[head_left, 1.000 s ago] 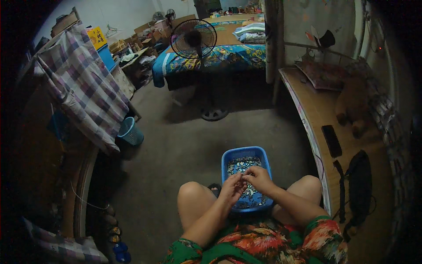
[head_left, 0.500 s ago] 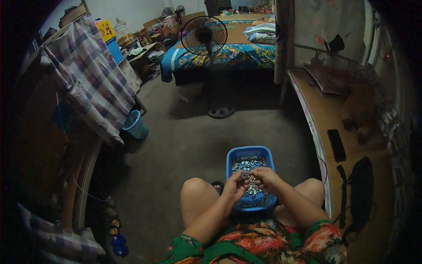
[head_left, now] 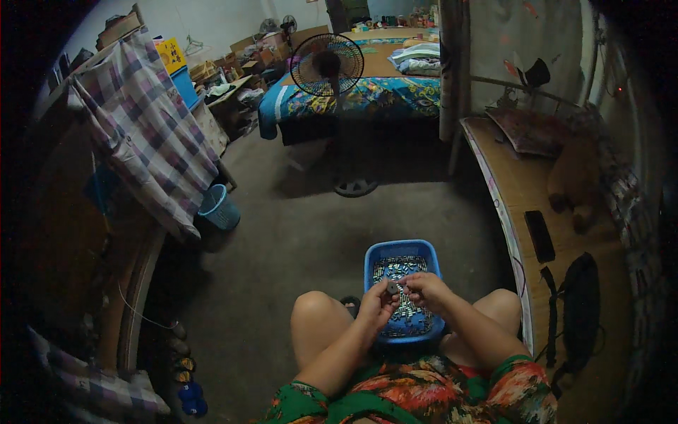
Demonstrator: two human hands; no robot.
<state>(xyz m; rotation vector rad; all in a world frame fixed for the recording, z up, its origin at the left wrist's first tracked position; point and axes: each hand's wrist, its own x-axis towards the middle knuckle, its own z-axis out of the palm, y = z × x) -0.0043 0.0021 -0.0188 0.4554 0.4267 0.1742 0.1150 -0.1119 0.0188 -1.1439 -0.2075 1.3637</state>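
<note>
A blue plastic basket [head_left: 374, 256] rests between my knees, filled with several small metal pieces [head_left: 400, 267]. My left hand [head_left: 376, 304] hovers over its near left part and pinches a small round grey piece [head_left: 392, 287] between thumb and fingers. My right hand [head_left: 424, 290] is just to the right, fingertips closed on a tiny metal piece and almost touching the left hand's piece. Both hands sit above the basket's near half, hiding part of its contents.
A standing fan [head_left: 327, 67] is on the concrete floor ahead, with a bed [head_left: 353, 95] behind it. A wooden table [head_left: 526, 191] with a dark phone [head_left: 539, 235] runs along my right. A checked cloth [head_left: 141, 134] hangs at left above a teal bucket [head_left: 217, 207].
The camera view has shifted slightly, so the basket sits further right in the picture. My hands stay together over the basket, and the fingers have worked the small pieces closer.
</note>
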